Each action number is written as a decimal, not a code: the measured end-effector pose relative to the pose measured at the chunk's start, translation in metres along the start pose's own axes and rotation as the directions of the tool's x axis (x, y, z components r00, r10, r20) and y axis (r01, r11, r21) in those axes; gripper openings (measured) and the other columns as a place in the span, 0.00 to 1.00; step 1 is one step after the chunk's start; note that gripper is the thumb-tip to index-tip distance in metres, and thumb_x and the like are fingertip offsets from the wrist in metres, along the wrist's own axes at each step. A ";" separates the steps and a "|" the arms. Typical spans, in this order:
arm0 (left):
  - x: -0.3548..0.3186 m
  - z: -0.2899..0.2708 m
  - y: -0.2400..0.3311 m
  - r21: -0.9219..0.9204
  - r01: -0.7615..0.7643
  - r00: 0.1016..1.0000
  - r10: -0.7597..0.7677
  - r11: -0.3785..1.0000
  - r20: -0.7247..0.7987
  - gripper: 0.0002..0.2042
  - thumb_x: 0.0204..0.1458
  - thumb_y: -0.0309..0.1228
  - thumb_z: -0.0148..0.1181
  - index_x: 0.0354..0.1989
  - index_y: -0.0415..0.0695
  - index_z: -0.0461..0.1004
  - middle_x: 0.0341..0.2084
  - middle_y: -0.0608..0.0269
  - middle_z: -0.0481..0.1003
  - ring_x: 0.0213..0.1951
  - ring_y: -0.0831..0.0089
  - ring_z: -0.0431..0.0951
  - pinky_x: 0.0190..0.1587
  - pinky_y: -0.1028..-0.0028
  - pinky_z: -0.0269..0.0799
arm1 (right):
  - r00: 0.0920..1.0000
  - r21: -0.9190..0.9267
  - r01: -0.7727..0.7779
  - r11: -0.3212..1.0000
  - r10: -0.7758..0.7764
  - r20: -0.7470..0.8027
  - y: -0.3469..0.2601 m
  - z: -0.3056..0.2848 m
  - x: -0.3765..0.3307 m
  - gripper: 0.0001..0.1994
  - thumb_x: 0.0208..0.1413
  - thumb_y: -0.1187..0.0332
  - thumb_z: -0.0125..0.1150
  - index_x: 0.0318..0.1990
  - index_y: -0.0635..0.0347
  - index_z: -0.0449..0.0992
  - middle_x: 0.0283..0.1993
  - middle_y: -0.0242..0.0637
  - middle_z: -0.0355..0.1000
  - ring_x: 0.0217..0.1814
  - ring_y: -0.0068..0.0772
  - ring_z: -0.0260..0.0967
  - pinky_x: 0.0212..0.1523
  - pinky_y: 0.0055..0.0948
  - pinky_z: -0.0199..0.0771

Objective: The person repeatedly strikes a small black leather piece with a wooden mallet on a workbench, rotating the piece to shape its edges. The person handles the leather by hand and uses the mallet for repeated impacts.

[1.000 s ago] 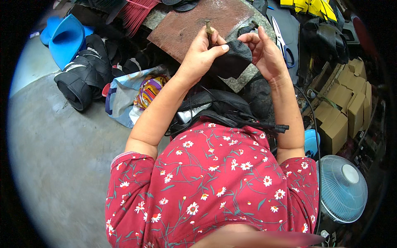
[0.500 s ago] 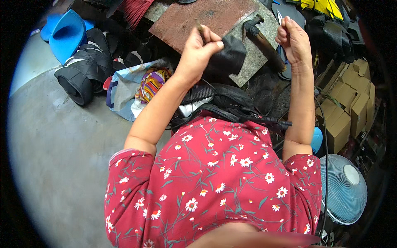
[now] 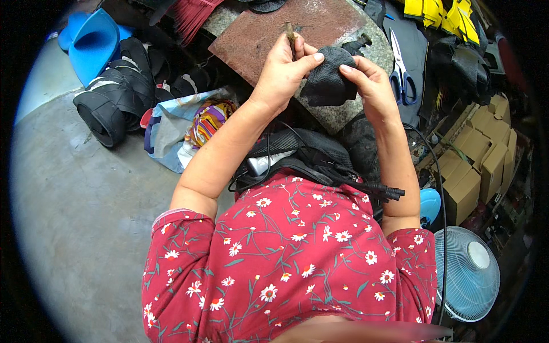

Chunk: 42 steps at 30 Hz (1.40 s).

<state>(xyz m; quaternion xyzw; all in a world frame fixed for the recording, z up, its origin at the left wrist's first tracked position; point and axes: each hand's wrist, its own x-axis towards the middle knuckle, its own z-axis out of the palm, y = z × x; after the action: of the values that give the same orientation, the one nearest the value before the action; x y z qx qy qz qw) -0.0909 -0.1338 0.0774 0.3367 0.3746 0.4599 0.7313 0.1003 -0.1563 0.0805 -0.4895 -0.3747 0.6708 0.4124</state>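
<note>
A black grained leather piece with a rounded edge is held up between both hands, above the work slab. My left hand pinches its left side between thumb and fingers. The same hand also grips a thin brown stick, perhaps a brush, whose end pokes up past the fingers. My right hand closes on the leather's right edge, thumb on top. Behind the leather and right fingers shows the dark head of a hammer; its handle is hidden.
A reddish-brown board lies on a speckled stone slab. Scissors with blue handles lie to the right. Black shoe-like pieces and a cloth bag are at left; cardboard and a fan stand at right.
My right hand has come leftward from beside the scissors and taken hold of the leather's right edge. The leather has turned more face-up and shifted slightly right.
</note>
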 end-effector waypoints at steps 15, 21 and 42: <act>-0.003 0.015 0.007 -0.096 0.021 1.000 -0.023 0.995 -0.018 0.14 0.49 0.20 0.60 0.32 0.48 0.59 0.28 0.68 0.72 0.28 0.84 0.69 0.29 0.83 0.64 | 0.995 0.116 -0.031 0.993 0.042 -0.090 -0.011 0.000 -0.016 0.08 0.59 0.65 0.58 0.39 0.59 0.78 0.32 0.23 0.74 0.33 0.12 0.68 0.37 0.15 0.65; -0.001 0.016 0.004 -0.099 -0.006 0.999 0.001 0.995 -0.053 0.14 0.49 0.19 0.60 0.33 0.48 0.59 0.28 0.69 0.72 0.27 0.85 0.68 0.28 0.83 0.62 | 0.992 0.141 -0.027 0.990 0.044 -0.117 -0.005 0.000 -0.016 0.08 0.59 0.65 0.58 0.39 0.58 0.78 0.31 0.23 0.74 0.32 0.12 0.68 0.36 0.16 0.66; 0.005 0.015 0.000 -0.049 0.038 0.997 -0.041 0.998 -0.065 0.13 0.48 0.21 0.62 0.32 0.47 0.60 0.25 0.69 0.71 0.31 0.82 0.71 0.37 0.81 0.67 | 0.998 0.132 -0.049 0.990 0.055 -0.043 -0.004 0.004 -0.014 0.08 0.60 0.65 0.58 0.37 0.60 0.78 0.30 0.21 0.72 0.30 0.10 0.64 0.33 0.14 0.62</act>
<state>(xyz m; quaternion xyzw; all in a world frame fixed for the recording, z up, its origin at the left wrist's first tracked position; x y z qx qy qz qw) -0.0767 -0.1314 0.0831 0.2961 0.3942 0.4651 0.7353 0.0995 -0.1675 0.0902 -0.4865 -0.3073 0.6930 0.4344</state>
